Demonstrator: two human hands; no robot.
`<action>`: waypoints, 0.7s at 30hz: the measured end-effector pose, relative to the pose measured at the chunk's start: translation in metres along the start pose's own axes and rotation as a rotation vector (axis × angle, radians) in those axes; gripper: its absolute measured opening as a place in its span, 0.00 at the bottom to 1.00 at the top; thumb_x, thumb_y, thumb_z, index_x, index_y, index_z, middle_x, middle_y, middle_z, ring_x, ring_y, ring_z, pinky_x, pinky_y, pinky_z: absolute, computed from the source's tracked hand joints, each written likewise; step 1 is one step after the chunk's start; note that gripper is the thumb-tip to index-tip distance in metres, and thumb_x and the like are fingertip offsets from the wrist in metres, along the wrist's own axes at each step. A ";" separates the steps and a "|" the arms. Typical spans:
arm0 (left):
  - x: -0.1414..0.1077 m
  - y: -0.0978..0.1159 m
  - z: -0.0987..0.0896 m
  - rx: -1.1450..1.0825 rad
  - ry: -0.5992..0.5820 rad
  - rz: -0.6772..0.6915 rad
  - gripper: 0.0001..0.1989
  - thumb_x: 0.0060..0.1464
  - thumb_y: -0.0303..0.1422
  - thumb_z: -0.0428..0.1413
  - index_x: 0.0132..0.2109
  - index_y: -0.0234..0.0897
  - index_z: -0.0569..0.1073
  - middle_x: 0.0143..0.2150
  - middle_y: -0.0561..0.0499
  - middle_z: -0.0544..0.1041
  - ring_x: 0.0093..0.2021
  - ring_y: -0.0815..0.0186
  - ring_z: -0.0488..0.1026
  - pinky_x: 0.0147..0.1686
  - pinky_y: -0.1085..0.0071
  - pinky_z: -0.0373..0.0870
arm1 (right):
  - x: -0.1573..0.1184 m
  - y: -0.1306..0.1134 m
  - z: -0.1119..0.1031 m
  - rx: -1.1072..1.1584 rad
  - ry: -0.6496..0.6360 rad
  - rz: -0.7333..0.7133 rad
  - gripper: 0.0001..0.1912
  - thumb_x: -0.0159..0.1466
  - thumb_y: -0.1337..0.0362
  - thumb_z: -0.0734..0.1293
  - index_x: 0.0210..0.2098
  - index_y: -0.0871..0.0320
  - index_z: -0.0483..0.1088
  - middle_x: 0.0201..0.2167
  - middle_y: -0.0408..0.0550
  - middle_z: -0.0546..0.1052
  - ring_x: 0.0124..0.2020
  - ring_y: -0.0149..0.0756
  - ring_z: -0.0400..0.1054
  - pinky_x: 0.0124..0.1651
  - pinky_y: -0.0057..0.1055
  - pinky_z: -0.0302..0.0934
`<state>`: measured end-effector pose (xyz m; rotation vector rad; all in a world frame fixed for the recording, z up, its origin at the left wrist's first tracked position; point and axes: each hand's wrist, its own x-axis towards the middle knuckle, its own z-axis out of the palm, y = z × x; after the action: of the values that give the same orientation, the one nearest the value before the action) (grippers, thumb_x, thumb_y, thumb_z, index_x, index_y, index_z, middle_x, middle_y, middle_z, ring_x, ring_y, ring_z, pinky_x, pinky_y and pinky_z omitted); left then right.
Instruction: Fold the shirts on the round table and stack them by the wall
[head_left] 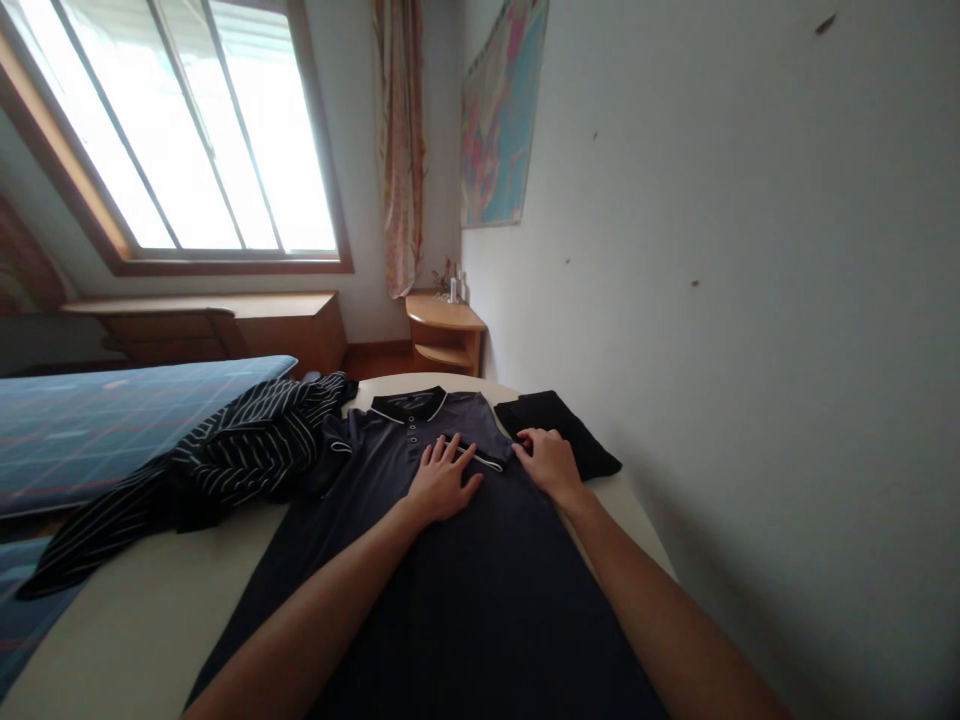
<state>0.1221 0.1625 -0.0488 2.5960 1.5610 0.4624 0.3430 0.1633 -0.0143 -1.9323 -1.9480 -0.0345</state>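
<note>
A dark polo shirt [480, 590] lies front up on the cream table, its black collar [409, 402] at the far end. White piping edges the collar and cuffs. The sleeve on the right is folded inward across the chest. My left hand [446, 485] rests flat on the chest by that folded cuff, fingers spread. At the shirt's right edge, my right hand [553, 462] has its thumb and forefinger closed on the fabric near the shoulder fold. Just beyond this hand sits a folded black garment [574, 430].
A black-and-white striped garment [247, 440] is heaped on the left, reaching over the rim of the cream table [172, 580]. A blue checked mattress [127, 420] lies beyond it. The white wall [720, 380] runs close along the right. A wooden corner shelf [446, 315] stands at the back.
</note>
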 end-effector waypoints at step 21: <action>0.001 -0.005 -0.008 -0.283 0.185 0.026 0.23 0.65 0.33 0.46 0.65 0.40 0.65 0.63 0.45 0.70 0.64 0.59 0.65 0.64 0.60 0.59 | 0.013 -0.028 -0.014 0.524 0.012 -0.067 0.10 0.63 0.64 0.66 0.42 0.57 0.76 0.36 0.47 0.80 0.37 0.35 0.74 0.43 0.28 0.65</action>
<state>0.1157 0.1656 -0.0418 2.4174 1.3917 0.8788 0.3205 0.1707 0.0099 -1.5171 -1.7849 0.4036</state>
